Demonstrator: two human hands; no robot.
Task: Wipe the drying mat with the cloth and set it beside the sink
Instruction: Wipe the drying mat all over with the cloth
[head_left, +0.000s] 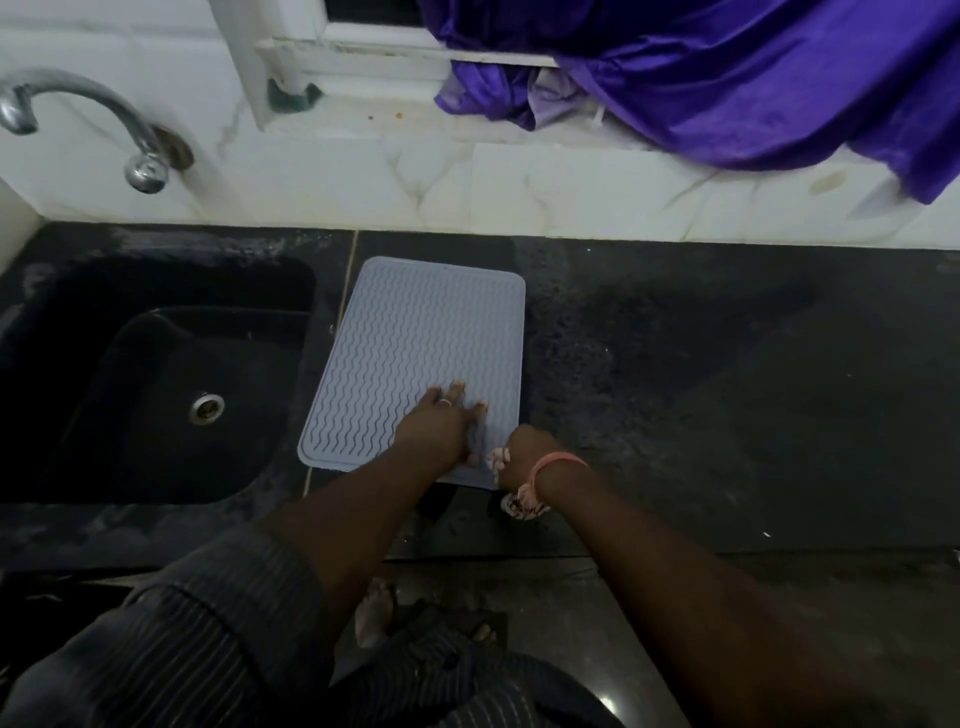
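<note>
the grey drying mat (415, 358), ribbed with wavy lines, lies flat on the dark counter (701, 389) just beside the black sink (156, 374), its long left edge running along the sink's rim and its far end near the white tiled wall. the person's left hand (441, 423) rests on the near right part of the mat, palm down, fingers straight and spread, a ring showing on one of them; it holds nothing, only presses on the ribbed surface. the right hand (524, 452) sits at the mat's near right corner, curled tight round a bunched pinkish patterned cloth (522, 503), bits of which poke out by the thumb and hang below the wrist, where there is a pink band (558, 462). whether the cloth actually touches the mat i cannot tell from here. a curved metal tap (104, 119) comes out of the wall above the sink, a drain (207, 408) shines in the basin, and a purple curtain (727, 78) spills over the window ledge at the far right. the person wears a dark striped sleeve (218, 613).
</note>
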